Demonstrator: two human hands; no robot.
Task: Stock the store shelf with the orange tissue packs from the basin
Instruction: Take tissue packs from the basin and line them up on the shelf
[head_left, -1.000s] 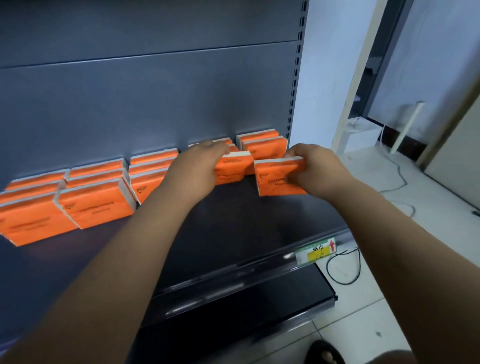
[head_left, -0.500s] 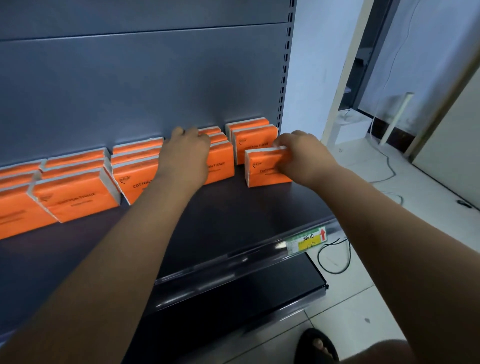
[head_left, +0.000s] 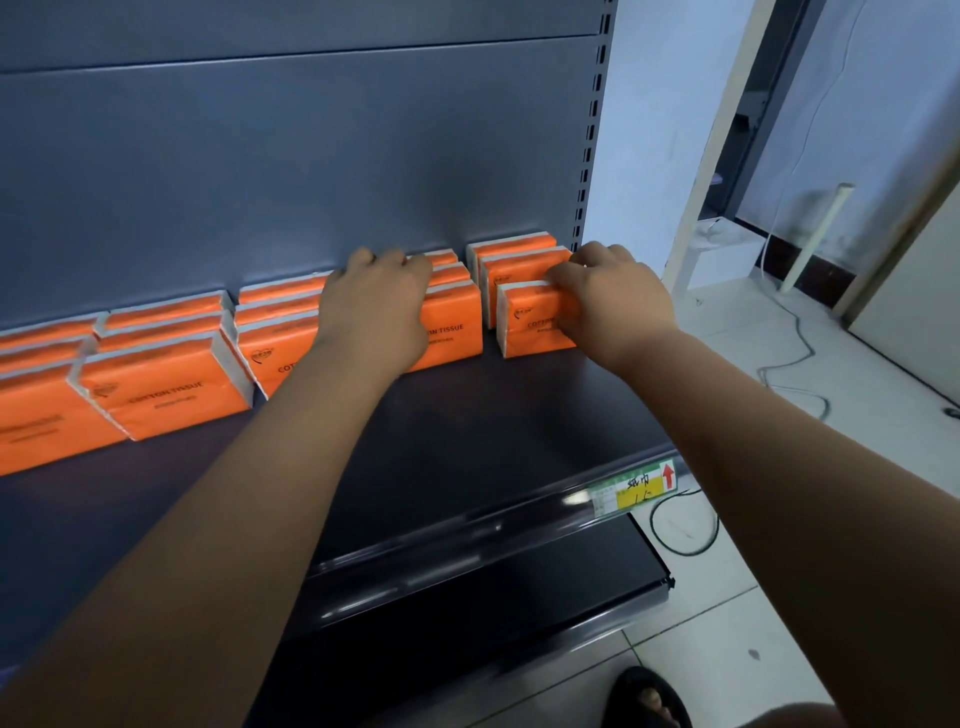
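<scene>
Several orange tissue packs (head_left: 166, 392) stand in rows along the back of the dark shelf (head_left: 467, 441). My left hand (head_left: 376, 306) lies over the top of the front pack (head_left: 452, 332) of the second row from the right, fingers curled over its top edge. My right hand (head_left: 605, 296) grips the front pack (head_left: 530, 325) of the rightmost row, which stands on the shelf against two packs behind it (head_left: 514, 257). The basin is out of view.
A price tag (head_left: 636, 488) sits on the shelf's front rail at the right. A lower shelf (head_left: 519, 587) juts out below. To the right lie a tiled floor, white cables (head_left: 795, 364), a white post and a box by the wall. A sandalled foot (head_left: 652, 699) shows at the bottom.
Both hands moved the two packs back and set them down against their rows; the right pack went from held above the shelf to standing in the rightmost row.
</scene>
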